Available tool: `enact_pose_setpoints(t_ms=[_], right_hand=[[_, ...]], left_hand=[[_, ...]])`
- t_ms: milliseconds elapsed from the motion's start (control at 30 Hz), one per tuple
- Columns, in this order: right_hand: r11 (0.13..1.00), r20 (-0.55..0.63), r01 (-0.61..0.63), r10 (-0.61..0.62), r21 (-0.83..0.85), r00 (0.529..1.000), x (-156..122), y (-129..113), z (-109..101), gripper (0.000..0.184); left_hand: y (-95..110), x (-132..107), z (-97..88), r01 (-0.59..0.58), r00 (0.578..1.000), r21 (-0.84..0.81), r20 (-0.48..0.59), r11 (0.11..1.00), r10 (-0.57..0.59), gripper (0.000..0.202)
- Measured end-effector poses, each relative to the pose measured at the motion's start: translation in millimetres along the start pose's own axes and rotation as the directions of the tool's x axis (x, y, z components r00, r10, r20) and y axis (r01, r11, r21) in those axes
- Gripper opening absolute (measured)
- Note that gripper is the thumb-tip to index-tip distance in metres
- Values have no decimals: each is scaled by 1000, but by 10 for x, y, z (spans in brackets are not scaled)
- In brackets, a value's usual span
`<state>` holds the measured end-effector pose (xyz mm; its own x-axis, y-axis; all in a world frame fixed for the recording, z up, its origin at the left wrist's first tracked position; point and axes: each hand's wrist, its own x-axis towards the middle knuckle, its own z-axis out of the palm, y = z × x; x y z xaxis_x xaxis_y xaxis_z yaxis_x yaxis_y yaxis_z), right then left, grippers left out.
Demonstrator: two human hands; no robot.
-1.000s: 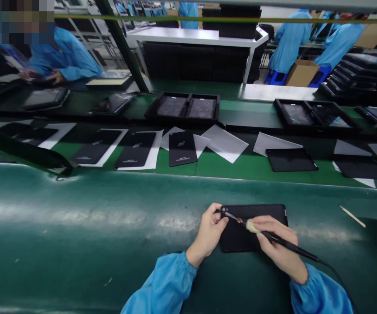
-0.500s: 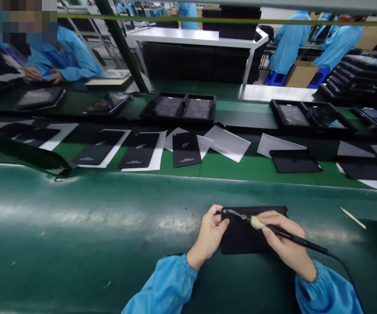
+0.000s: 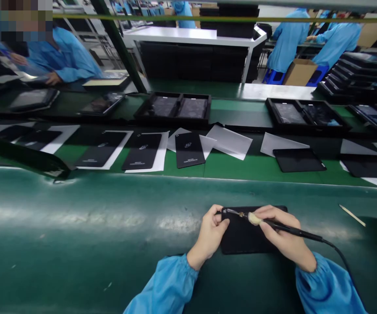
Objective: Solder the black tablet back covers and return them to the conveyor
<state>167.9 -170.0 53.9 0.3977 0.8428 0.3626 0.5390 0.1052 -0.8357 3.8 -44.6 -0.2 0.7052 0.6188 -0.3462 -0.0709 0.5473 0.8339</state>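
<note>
A black tablet back cover [image 3: 242, 237] lies flat on the dark green bench mat [image 3: 77, 235] in front of me. My left hand [image 3: 210, 235] is closed in a pinch at the cover's upper left corner, thumb against forefinger. My right hand [image 3: 285, 242] is wrapped round a black corded soldering iron [image 3: 275, 226], held like a pen. The iron's metal tip [image 3: 229, 212] points left and meets the cover's top left corner beside my left fingers. Both sleeves are light blue.
A thin pale stick [image 3: 352, 215] lies on the mat at the right. Beyond runs a green conveyor [image 3: 234, 168] with several black covers [image 3: 189, 149] on white sheets. Black trays [image 3: 173, 107] sit behind it. Other people in blue coats [image 3: 67, 59] work at the left and far right.
My right hand has drawn slightly right and lowered the iron's handle, the tip staying at the cover's corner. The covers on the conveyor have drifted slightly right. My left hand has barely moved.
</note>
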Motion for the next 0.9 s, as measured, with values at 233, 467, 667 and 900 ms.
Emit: enact_pose_setpoints(t_ms=[233,467,667,900], right_hand=[[1000,-54,15,-13,28,998,-122,56,27,9],[998,-31,-6,8,64,999,-156,90,76,10],[999,-43,-9,10,36,999,-178,94,104,10],[1000,-219,-12,15,16,976,-447,148,178,14]], left_hand=[[30,-6,14,4,1000,-3,0,1000,-4,35],[28,-7,18,-1,1000,0,8,1000,1,34],[19,-3,10,1,1000,4,13,1000,-1,31],[-11,3,4,6,1000,15,-16,1000,-6,35]])
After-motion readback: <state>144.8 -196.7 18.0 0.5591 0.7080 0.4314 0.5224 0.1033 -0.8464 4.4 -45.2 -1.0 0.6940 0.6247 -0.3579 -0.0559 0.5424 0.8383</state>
